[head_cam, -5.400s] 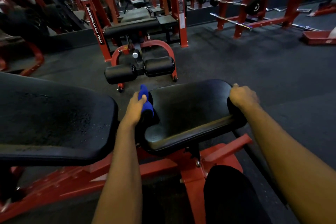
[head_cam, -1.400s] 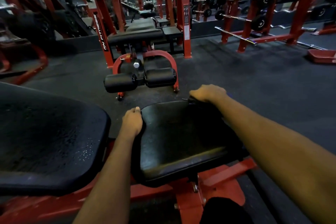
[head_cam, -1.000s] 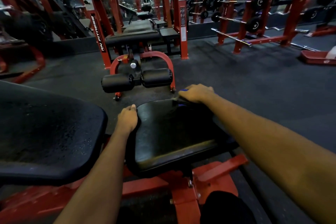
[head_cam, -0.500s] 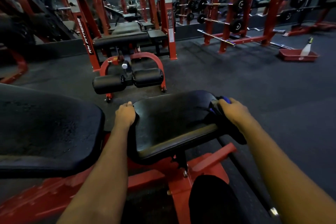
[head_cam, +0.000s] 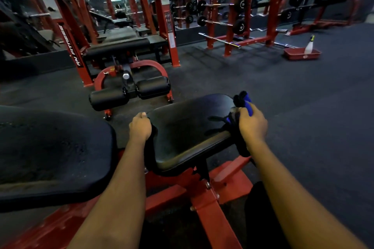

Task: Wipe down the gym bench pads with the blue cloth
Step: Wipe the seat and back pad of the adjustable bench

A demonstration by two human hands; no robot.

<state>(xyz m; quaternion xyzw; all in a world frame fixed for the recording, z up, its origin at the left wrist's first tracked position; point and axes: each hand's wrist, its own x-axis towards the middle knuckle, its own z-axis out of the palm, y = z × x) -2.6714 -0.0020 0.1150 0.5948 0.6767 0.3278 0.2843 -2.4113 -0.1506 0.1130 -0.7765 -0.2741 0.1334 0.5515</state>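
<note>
The right hand [head_cam: 253, 125] is curled round the blue cloth [head_cam: 247, 103] and squeezes it tight. The cloth is bunched up. It sits against the right edge of the small bench pad [head_cam: 190, 127], and a bit of blue pokes up above the fingers. The left hand [head_cam: 140, 128] holds the left edge of the same pad, with its fingers curled over the side. Both arms reach out straight from the bottom of the view.

The small bench pad is black and shiny and lies between the two hands. To its left is a big bench pad [head_cam: 50, 153], also black, just beside it but not touching. Under both pads is the red bench frame [head_cam: 212, 218].

Past the small pad, two black roller pads [head_cam: 129, 93] sit side by side on a red stand. The floor [head_cam: 303, 117] is dark. Far off on the right, a red tray [head_cam: 293, 55] lies on the floor with a spray bottle [head_cam: 309, 45] standing in it. Red racks [head_cam: 228, 6] with barbells stand along the back.
</note>
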